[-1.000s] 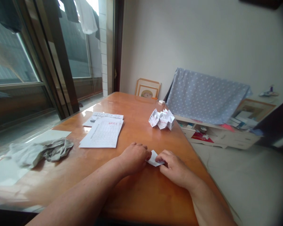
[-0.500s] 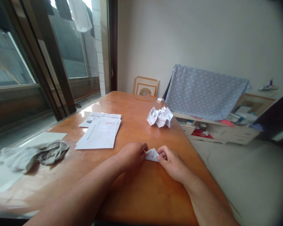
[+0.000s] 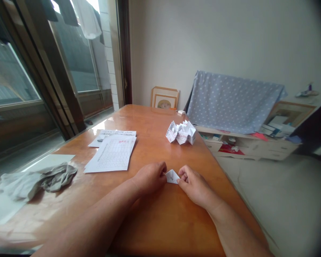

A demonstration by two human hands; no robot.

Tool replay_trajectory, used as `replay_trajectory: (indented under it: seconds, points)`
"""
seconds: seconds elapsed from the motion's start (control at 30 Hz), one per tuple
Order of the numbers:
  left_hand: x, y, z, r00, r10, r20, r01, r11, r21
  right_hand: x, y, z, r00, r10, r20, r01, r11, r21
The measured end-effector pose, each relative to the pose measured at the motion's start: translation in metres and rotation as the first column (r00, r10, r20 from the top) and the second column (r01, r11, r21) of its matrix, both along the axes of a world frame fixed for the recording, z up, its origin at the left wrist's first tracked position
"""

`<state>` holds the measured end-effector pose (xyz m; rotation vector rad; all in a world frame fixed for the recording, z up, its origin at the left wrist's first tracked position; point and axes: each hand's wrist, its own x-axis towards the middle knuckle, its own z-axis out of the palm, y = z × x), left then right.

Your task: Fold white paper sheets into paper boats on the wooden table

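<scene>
Between my two hands a small folded paper triangle [image 3: 172, 177] lies on the wooden table [image 3: 166, 225], its point facing away from me. My left hand [image 3: 153, 177] is closed at the paper's left corner, with most of its fingertips hidden behind the knuckles. At the right corner my right hand [image 3: 193, 184] pinches the paper between thumb and curled fingers. Beyond them, near the table's right edge, stands a cluster of folded paper pieces [image 3: 181, 132] with printing on them.
Printed sheets [image 3: 115, 153] lie left of centre, with a pen [image 3: 100, 140] on the papers behind. A crumpled grey cloth [image 3: 59, 177] rests further left. Past the table's right side stands a low white cabinet [image 3: 256, 148], below a dotted blue cloth [image 3: 235, 101].
My hands stay at the paper's two corners with only slight finger movement. The whole view has shifted a little.
</scene>
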<state>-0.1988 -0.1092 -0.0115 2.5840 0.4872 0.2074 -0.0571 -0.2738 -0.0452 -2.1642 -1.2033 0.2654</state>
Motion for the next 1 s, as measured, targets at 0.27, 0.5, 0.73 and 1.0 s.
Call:
replay_trajectory:
  seconds: [0.27,0.5,0.73,1.0]
  points:
    - [0.002,-0.0005,-0.0021,1.0,-0.014,0.0,0.014,1.0,0.018,-0.0036,0.0002,0.0093,0.997,0.068,0.022,-0.068,0.998,0.008]
    - [0.0042,0.0012,-0.0071,1.0,-0.023,0.004,0.023,0.999,0.026,-0.003,-0.0008,0.0097,0.997,0.07,0.033,-0.071,0.997,0.012]
    - [0.0052,0.0,-0.0042,0.999,-0.046,0.012,0.046,0.998,0.041,0.0005,0.0002,0.0073,0.992,0.114,0.048,-0.113,0.993,-0.025]
    - [0.0047,0.0035,-0.0061,0.997,-0.072,0.028,0.071,0.997,0.023,0.0026,0.0003,0.0063,0.99,0.127,0.066,-0.124,0.991,-0.05]
